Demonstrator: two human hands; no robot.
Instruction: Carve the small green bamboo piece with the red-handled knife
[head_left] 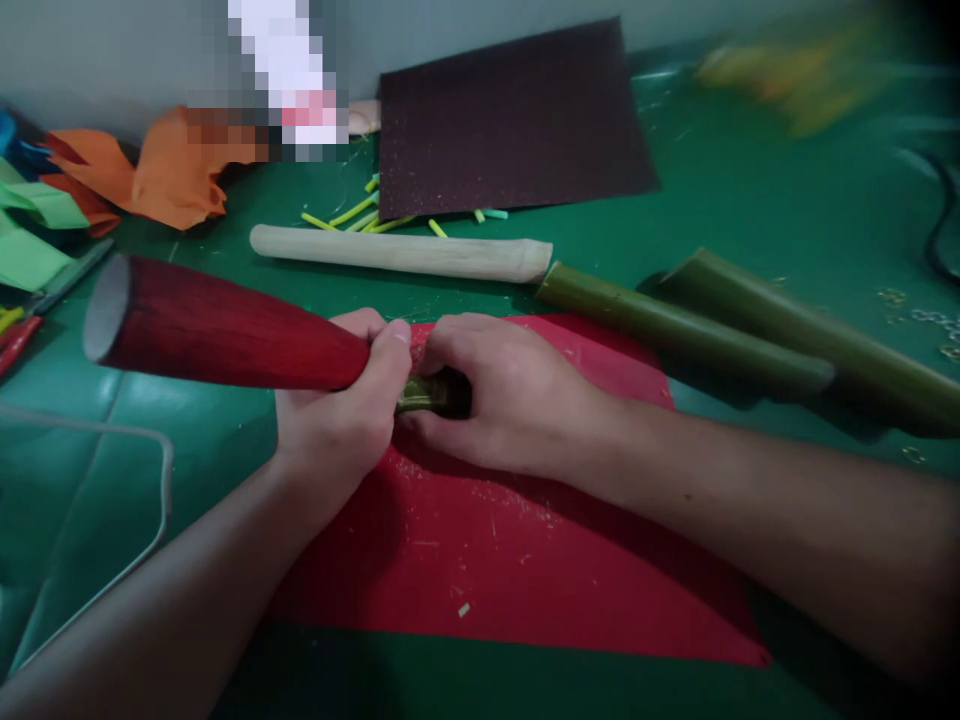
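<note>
My left hand (337, 400) is wrapped around the narrow end of a red, tapered wooden-looking piece (240, 320). Its wide, pale round end points to the left, and what lies under my fingers is hidden. Close beside it, my right hand (502, 390) curls its fingers and thumb around a short green bamboo piece (420, 395). The bamboo is partly covered by that hand, and I cannot tell whether it touches the red piece. Both hands are over a red sheet (480, 560) scattered with fine shavings.
Behind my hands lie a pale peeled stick (397, 252) and two green bamboo lengths (690, 325) (810, 335). A dark brown sheet (510, 120) covers some yellow sticks (352, 208). Orange paper (176, 170) and scissors (75, 280) are at left, on the green table cover (742, 200).
</note>
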